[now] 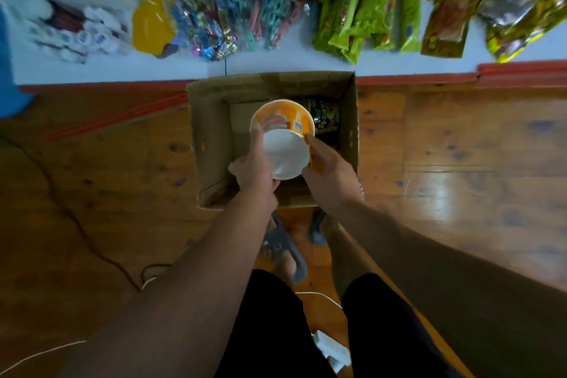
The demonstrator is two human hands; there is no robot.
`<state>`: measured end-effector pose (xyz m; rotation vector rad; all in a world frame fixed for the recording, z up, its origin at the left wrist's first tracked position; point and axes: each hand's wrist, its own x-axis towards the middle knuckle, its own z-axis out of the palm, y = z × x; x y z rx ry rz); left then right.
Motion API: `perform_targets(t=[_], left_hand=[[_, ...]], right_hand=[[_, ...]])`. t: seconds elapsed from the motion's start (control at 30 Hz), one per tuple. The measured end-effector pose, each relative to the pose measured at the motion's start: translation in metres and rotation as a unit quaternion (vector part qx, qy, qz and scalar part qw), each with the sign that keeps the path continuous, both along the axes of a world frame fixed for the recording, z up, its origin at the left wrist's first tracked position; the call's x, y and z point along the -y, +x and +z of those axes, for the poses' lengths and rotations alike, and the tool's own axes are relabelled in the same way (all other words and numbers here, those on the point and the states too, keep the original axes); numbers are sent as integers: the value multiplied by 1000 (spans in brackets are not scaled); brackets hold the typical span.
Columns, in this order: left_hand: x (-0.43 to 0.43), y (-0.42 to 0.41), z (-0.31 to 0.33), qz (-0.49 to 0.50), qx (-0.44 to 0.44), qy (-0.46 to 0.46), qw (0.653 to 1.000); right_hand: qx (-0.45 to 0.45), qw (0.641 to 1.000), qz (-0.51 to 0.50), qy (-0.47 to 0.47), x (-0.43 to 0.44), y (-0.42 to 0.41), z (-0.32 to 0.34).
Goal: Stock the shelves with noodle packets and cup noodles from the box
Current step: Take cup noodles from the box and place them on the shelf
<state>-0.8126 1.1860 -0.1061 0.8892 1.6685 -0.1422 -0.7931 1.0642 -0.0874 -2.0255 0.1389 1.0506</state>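
Holding an orange-and-white paper noodle cup at frame centre, over the open brown cardboard box, we see its plain white base facing the camera. Print on its orange wall is too blurred to read. Our left hand curls round its left side and our right hand round its right. A dark green printed cup lies in the box's upper right corner. Lime-green packets lie on the white shelf along the top.

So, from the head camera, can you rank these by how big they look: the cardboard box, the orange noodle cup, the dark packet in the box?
1. cardboard box
2. orange noodle cup, held nearer the camera, which flatters it
3. dark packet, partly hidden behind the cup, so unsure
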Motion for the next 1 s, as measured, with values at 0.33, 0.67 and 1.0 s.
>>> perform_targets(t=[0.33,0.67,1.0], left_hand=[[19,-35,107,-69,169,-72,980],[36,-56,252,-220,343,-20,913],[83,-33,364,-374,428,83,819]], right_hand=[[59,995,-75,22,36,-17,122],[159,969,-168,82,65,-43,261],[239,941,-209,121,120,-27,373]])
